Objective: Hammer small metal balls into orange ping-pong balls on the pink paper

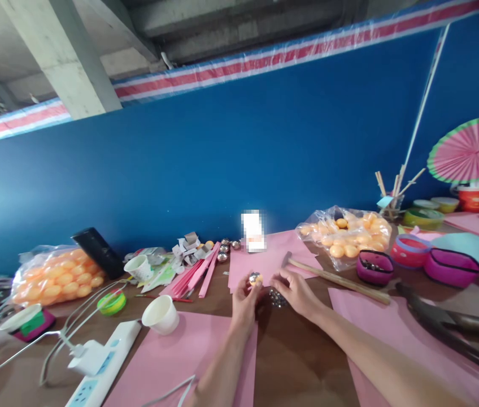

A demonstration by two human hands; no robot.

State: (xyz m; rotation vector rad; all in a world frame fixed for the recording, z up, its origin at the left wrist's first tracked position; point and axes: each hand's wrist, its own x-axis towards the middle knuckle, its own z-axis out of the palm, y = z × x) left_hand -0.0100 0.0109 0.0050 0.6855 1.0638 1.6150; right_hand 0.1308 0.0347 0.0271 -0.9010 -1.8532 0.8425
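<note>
My left hand (244,302) holds a small orange ball (256,279) between thumb and fingers. Shiny silver covers part of this ball, like the heads of metal tacks. To its right, my right hand (299,291) has its fingertips drawn together; whatever they may pinch is too small to make out. Just under those fingers lies a small heap of shiny metal pieces (278,298), probably tacks, on the brown tabletop. Beyond both hands, a hammer (332,276) with a wooden handle rests across the pink sheets (239,271).
Bagged orange balls stand at left (59,277) and right (349,234). Several silver-covered balls (222,257) sit by pink strips (209,270). A white paper cup (160,315) and power strip (104,367) are left; magenta containers (451,268) and dark pliers-like tool (434,322) right.
</note>
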